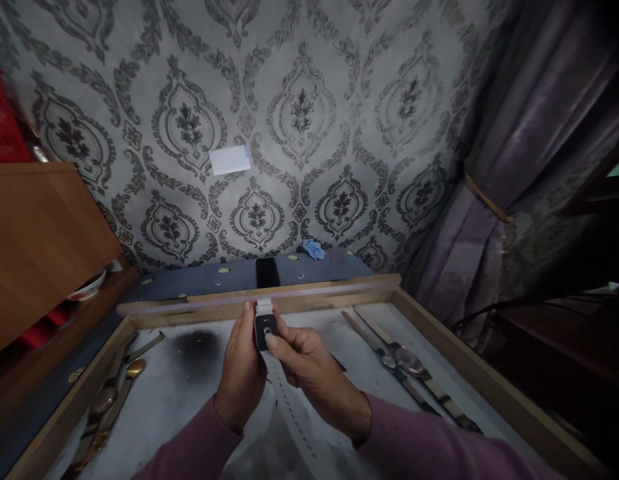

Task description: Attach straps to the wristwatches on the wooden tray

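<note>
A smartwatch [262,327] is held up over the middle of a shallow tray, its dark face or back towards me and a short white strap piece [264,305] at its top. My left hand [243,370] grips its left edge with the fingers close together. On the other side my right hand [309,370] has its thumb pressed on the dark surface, fingers curled behind. Below, a pale strip [292,413] with a row of dark marks runs towards me; whether it joins the watch I cannot tell.
The tray's wooden rim [469,360] surrounds its white bottom. Wristwatches [408,360] lie on the right, and several more, including a gold one [135,368], on the left. Behind the rim are a black phone-like object [267,272] and a crumpled blue item [313,249]. A wooden cabinet [44,233] stands left.
</note>
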### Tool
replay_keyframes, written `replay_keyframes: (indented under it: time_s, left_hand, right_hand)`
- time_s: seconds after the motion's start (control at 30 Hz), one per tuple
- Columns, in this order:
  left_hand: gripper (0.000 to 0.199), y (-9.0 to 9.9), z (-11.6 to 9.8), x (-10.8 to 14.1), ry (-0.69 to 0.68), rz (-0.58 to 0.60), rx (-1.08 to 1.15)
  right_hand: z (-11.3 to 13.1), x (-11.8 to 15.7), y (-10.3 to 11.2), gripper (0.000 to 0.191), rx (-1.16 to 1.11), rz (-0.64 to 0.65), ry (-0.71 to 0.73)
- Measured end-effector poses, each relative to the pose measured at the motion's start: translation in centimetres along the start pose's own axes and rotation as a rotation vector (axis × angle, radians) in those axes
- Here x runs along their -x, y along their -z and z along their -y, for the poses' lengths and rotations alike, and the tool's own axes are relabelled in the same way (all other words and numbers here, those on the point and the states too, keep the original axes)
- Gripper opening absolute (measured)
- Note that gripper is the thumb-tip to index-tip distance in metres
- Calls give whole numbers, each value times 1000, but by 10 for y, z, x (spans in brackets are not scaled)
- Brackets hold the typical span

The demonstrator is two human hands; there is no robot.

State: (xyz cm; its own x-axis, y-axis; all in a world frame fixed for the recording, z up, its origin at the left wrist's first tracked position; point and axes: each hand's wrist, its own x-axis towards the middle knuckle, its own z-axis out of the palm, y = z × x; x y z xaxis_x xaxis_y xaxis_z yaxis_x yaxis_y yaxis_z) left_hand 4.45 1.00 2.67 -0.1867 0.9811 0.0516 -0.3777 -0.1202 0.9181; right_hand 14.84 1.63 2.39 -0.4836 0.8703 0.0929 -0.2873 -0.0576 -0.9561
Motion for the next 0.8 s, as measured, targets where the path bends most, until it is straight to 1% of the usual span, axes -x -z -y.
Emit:
replay_keyframes:
  time_s: [0.1,0.23,0.37,0.47,0.6,0.67,0.73,0.8]
  left_hand:
    - [44,1,-4,0,-15,-73,35]
    - [46,-3,-9,2,26,-146,158]
    - [44,-4,-14,2,63,-198,204]
    - [42,-4,-17,2,79,-198,233]
    - [43,-6,-20,4,119,-136,261]
    - [43,-7,-21,5,115,-135,216]
    - [42,-6,-20,5,82,-152,156]
    - [40,-4,-19,3,61,-147,129]
  right_hand:
    - [1,-1,-8,49,-39,6,-34]
    - [3,-4,-14,49,-62,-9,-47]
    - [2,-5,-17,48,-62,-6,-60]
    - [1,-4,-19,48,-46,-17,-60]
    - [-2,-4,-21,49,-55,-27,-71]
    - [-3,-4,-20,50,-51,-23,-69]
    - [-4,-2,-19,51,-31,-14,-64]
    - [-2,0,-16,52,10,19,-66]
